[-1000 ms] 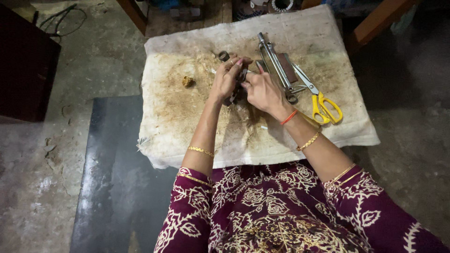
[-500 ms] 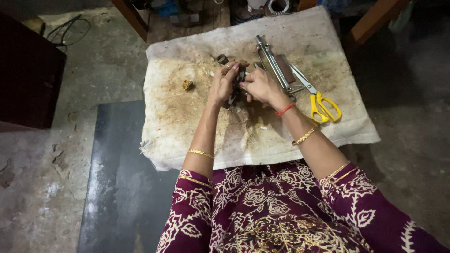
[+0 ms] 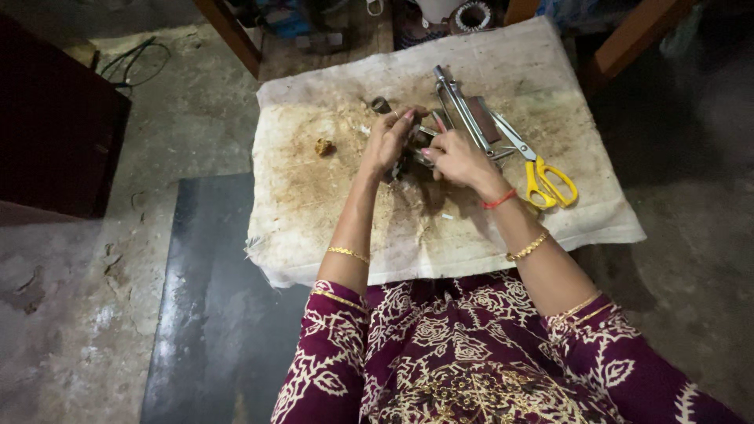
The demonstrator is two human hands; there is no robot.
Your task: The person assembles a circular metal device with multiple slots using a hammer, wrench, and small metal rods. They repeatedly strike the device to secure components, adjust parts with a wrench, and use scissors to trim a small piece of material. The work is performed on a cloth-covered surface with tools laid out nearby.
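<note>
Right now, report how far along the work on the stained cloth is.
Done: not much shows; brown residue stains the cloth and a small brown lump lies aside. In hand: the left hand and right hand both grip a small dark metal part. Left: the yellow-handled scissors and long metal tool lie untouched.

- The small dark metal part was mostly hidden between the left hand and right hand; its shape stayed unclear.
- The round coil was cut off by the top edge.
</note>
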